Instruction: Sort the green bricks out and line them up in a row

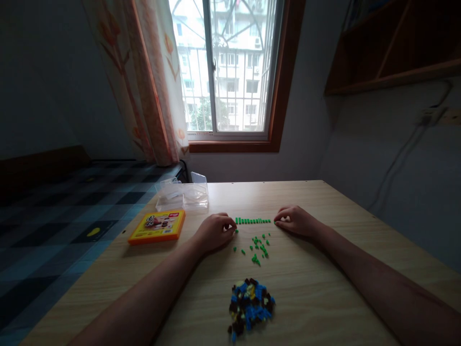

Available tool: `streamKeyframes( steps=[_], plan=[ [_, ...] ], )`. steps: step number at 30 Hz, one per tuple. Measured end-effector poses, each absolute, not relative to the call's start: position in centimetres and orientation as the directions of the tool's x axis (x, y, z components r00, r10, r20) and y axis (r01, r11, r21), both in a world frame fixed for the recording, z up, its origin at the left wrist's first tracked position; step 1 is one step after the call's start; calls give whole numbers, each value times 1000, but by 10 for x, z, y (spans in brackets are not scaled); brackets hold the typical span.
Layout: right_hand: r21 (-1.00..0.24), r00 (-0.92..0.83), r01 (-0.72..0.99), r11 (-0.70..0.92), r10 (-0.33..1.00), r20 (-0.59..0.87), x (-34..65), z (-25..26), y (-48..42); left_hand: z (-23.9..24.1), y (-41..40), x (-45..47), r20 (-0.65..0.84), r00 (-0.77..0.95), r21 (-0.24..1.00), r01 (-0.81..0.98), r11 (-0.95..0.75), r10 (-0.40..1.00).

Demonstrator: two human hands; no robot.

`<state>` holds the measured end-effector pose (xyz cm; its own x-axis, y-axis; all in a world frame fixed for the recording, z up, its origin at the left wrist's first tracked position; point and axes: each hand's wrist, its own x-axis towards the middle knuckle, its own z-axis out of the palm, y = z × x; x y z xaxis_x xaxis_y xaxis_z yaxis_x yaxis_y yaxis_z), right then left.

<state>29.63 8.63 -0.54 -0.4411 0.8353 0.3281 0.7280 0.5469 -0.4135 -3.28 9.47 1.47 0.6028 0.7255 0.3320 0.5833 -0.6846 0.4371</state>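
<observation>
A row of small green bricks lies in a line on the wooden table. My left hand rests at the row's left end, fingers curled and pinched at a green brick there. My right hand rests at the row's right end, fingers curled, tips touching the last brick. Several loose green bricks are scattered just in front of the row. Closer to me sits a pile of mixed blue, brown and yellow bricks.
An orange-yellow toy box lies flat at the left of the table. Behind it stands a clear plastic container. A bed with a checked cover is at the left, a window behind, shelves at upper right.
</observation>
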Motion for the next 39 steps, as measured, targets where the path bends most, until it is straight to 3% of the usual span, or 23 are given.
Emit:
streamKeyframes(
  steps=[17, 34, 39],
  plan=[
    [-493, -282, 772, 400, 912, 297, 289, -12, 92, 12, 96, -33, 338, 605, 428, 584, -690, 721],
    [-518, -282, 762, 388, 920, 274, 292, -13, 93, 14, 95, -32, 334, 604, 423, 590, -688, 723],
    [-508, -260, 759, 406, 906, 335, 282, -6, 86, 17, 93, -31, 322, 600, 415, 607, -678, 733]
  ],
)
